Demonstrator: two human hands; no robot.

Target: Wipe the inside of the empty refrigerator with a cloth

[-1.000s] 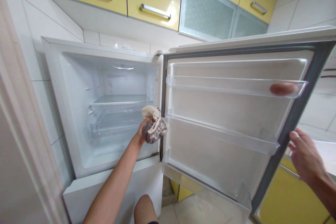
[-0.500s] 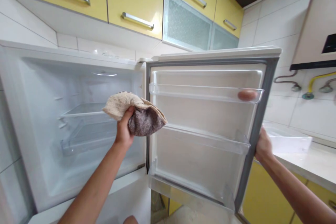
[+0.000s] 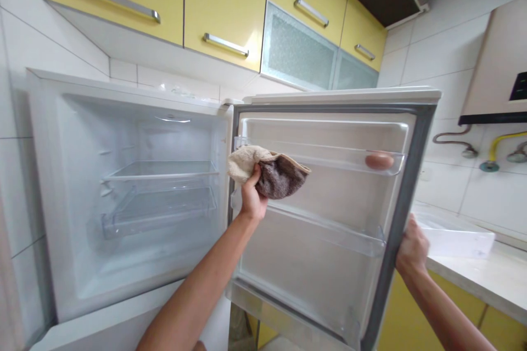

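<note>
While the right hand point(image 3: 413, 244) sits at the open fridge door's point(image 3: 308, 263) edge, frame right, grip unclear, the left hand point(image 3: 254, 203) pinches the cloth point(image 3: 283, 178) mid-frame, step apparently cloth-to-door, next move needing clearance around the upper rack point(image 3: 333, 161).

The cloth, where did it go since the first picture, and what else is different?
The left hand carried the cloth rightward, from near the hinge to in front of the door; it looks more spread out. The right hand, earlier with fingertips at the door's edge, now has its fingers hidden behind it. Same: door open, cloth held, reddish oval thing in the top bin.
</note>
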